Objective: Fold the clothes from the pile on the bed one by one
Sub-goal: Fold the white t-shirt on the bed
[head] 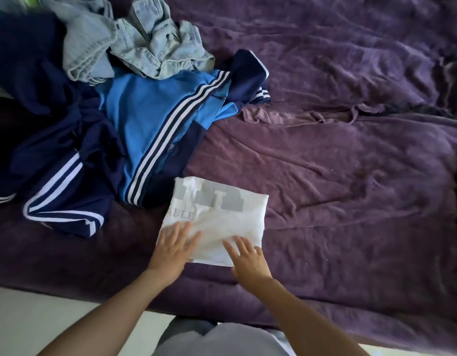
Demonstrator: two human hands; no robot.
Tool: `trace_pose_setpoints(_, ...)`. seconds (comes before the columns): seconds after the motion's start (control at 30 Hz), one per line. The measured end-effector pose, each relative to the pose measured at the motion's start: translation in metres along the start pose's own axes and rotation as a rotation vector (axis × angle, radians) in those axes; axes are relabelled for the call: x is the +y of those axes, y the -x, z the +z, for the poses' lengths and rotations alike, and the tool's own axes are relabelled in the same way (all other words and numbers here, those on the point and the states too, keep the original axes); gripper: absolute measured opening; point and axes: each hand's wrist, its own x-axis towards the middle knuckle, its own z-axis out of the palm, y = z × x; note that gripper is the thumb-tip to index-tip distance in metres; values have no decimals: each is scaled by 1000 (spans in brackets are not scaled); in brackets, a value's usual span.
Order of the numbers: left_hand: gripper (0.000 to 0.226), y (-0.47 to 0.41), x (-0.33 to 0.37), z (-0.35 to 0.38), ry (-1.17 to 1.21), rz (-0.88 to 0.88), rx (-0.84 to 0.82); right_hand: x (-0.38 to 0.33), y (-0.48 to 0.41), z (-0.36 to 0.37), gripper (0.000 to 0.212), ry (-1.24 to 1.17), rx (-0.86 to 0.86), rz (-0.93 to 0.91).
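Fingers of the left hand (174, 249) and right hand (248, 258) are laid flat, outspread, on the folded white shirt (222, 214) beside the pile (114, 106).

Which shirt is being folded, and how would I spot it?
Look at the purple blanket covering the bed, with a pile of blue clothes on its left. Just right of that pile, near the front edge, lies a white shirt under the left hand and right hand. It is the only white, neatly folded thing, printed with grey letters.
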Motion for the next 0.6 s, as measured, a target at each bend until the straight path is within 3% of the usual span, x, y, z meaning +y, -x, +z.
trace_pose_setpoints(0.17, 122, -6, -4, 11, -22, 69, -37, -13, -17, 15, 96, 104, -87, 146)
trace_pose_setpoints(0.3, 109, -9, -6, 18, -51, 88, 9, -22, -16, 11, 104, 144, 29, 214)
trace_pose_setpoints(0.5, 103, -20, -15, 20, -51, 101, 64, 0, -24, 6, 98, 220, 264, 89)
trace_pose_setpoints(0.6, 81, -31, -20, 13, -48, 109, 133, 6, -29, -7, 84, 238, 336, 40)
